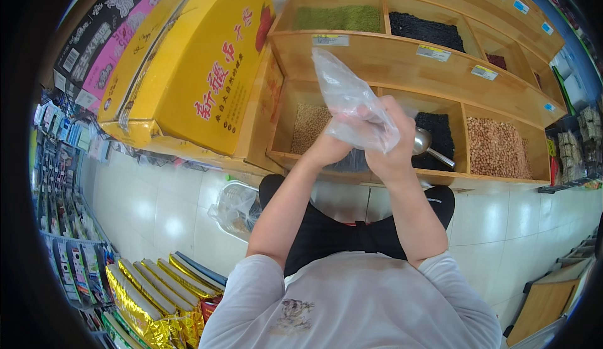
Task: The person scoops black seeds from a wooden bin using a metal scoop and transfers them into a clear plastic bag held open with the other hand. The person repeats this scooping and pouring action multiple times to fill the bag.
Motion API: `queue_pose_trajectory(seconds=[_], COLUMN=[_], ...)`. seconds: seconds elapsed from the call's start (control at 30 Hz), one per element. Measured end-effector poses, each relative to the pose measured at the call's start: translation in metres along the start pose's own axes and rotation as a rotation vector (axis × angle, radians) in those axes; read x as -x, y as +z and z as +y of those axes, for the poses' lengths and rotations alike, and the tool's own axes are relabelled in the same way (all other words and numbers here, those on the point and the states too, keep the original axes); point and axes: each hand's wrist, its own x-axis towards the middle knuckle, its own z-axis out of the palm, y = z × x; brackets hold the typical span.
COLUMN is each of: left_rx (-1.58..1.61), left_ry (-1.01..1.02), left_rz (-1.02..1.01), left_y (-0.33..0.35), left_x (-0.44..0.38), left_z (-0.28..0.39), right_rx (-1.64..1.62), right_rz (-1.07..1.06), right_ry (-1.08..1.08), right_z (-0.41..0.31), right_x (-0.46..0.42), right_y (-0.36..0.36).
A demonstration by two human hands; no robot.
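Note:
Above the front row of a wooden bulk-food bin stand, I hold a clear plastic bag [344, 83] between both hands. Its pointed end stands up and away from me. My right hand [395, 135] grips the bag at its near right side. My left hand [340, 144] is at the near left, its fingers showing blurred through the film; whether they are inside or behind it I cannot tell. Just right of my right hand, a metal scoop [422, 142] rests on black grains [435, 130], handle towards me. Pale beans [308, 127] lie in the compartment left of my hands.
Pinkish peanuts or beans [497, 146] fill the right front compartment. The back row holds green beans [339, 18] and black seeds [426, 31]. A large yellow carton [202, 76] stands at left. A basket [235, 208] with bagged goods sits on the floor; gold packs [146, 292] stand lower left.

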Motion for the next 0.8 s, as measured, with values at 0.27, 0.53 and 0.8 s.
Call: queue_pose_trajectory(seconds=[0.27,0.53,0.8], left_rx=[0.181,0.404,0.199], left_ry=[-0.126,-0.315,-0.101], left_rz=[-0.021,0.15,-0.084], left_y=[0.017,0.013,0.028], left_x=[0.011,0.019,0.017], left_z=[-0.05,-0.085,-0.074], right_rx=[-0.351,0.382,0.801], right_rz=[-0.088,-0.176,-0.345], right_ry=[0.389,0.433,-0.001], right_z=[0.011,0.051,0.053], right_x=[0.029,0.086,0.106], right_y=[-0.056,-0.089,-0.035])
